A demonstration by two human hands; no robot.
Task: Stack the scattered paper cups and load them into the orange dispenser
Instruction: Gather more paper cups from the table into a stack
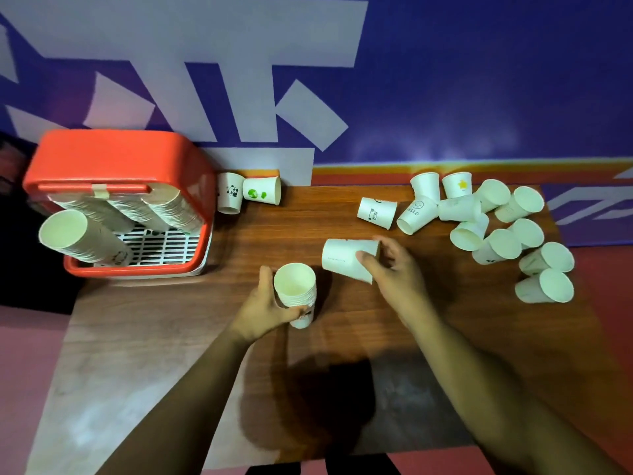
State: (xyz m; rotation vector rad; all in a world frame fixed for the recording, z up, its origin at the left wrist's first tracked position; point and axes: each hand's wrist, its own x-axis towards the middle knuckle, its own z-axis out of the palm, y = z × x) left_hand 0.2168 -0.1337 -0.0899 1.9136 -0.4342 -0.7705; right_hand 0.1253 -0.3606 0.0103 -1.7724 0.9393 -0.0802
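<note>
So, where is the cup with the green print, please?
In the head view, the cup with the green print lies on its side at the far edge of the table, beside the panda cup, right of the orange dispenser.

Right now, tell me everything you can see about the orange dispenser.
The orange dispenser is a rounded, glossy box, plastic by its look, standing at the left end of the wooden table against the wall. Its open front shows rows of nested white cups leaning inside, above a white slotted grille. A strip of tape sits on its upper bar. One long stack pokes out at the front left, mouth toward the camera. A panda-print cup sits close beside its right side.
</note>
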